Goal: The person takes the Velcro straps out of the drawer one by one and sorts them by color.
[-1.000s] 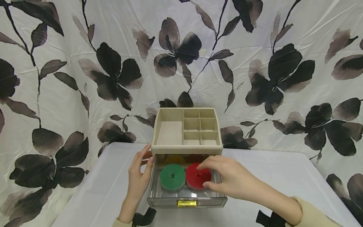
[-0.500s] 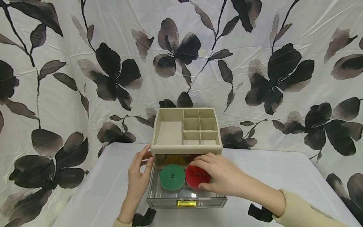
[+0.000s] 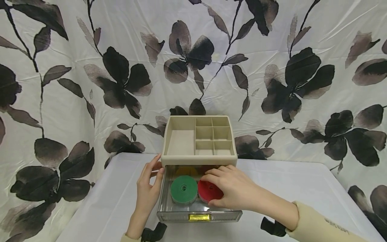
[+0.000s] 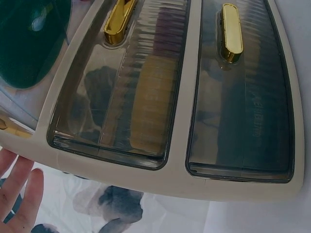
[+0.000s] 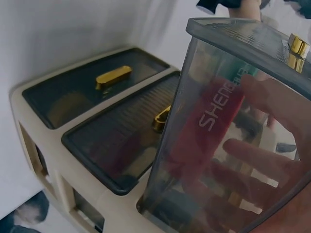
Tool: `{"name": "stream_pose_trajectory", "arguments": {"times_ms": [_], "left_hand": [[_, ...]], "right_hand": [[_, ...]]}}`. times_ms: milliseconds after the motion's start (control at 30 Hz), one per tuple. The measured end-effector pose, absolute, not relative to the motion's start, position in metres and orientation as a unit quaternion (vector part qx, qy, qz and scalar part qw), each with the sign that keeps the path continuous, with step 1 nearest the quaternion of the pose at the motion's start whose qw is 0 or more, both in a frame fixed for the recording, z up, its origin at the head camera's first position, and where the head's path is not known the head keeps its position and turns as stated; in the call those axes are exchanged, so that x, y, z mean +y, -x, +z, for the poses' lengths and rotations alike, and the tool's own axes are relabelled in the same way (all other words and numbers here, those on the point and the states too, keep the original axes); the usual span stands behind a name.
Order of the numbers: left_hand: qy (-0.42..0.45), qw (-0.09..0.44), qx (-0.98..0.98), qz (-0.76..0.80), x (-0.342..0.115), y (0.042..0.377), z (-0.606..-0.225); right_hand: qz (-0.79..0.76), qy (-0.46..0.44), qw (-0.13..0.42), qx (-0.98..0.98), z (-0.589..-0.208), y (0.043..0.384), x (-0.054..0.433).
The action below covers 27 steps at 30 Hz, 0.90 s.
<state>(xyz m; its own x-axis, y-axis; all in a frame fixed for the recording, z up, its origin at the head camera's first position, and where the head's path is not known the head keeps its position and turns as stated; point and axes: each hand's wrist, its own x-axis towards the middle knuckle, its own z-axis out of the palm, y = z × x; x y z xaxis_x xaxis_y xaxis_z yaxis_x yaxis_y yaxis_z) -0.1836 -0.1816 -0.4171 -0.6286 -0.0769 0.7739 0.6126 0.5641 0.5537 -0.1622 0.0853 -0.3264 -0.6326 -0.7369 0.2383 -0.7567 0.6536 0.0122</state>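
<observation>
In the head view a cream desktop organizer [image 3: 199, 160] has its clear top drawer [image 3: 178, 215] pulled out. Two flat round rolls lie in the drawer side by side, a green roll [image 3: 183, 189] and a red roll [image 3: 208, 191], each with a small centre hole. My right hand [image 3: 237, 190] reaches over the drawer's right side and grips the red roll, thumb at its near edge and fingers over its far edge. My left hand [image 3: 148, 185] rests its fingertips against the organizer's left side, fingers fairly straight. A yellow round thing [image 3: 186, 170] shows dimly behind.
Beneath the pulled-out drawer are two closed smoky drawers with gold handles [image 4: 232, 31], a yellow thing [image 4: 154, 102] showing inside one. Open compartments [image 3: 205, 133] top the organizer. It stands on a white table [image 3: 272, 178] before a floral cloth [image 3: 211, 67].
My right hand has moved a little left over the red roll and closed round it. My left hand, the drawer and the green roll stay where they were.
</observation>
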Motion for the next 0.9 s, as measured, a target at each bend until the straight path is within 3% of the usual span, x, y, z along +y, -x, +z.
{"name": "stream_pose_trajectory", "arguments": {"times_ms": [900], "left_hand": [[0.174, 0.405, -0.785, -0.436, -0.1821, 0.1856, -0.4197]], "right_hand": [[0.061, -0.405, 0.112, -0.905, -0.3278, 0.1628, 0.0828]]}}
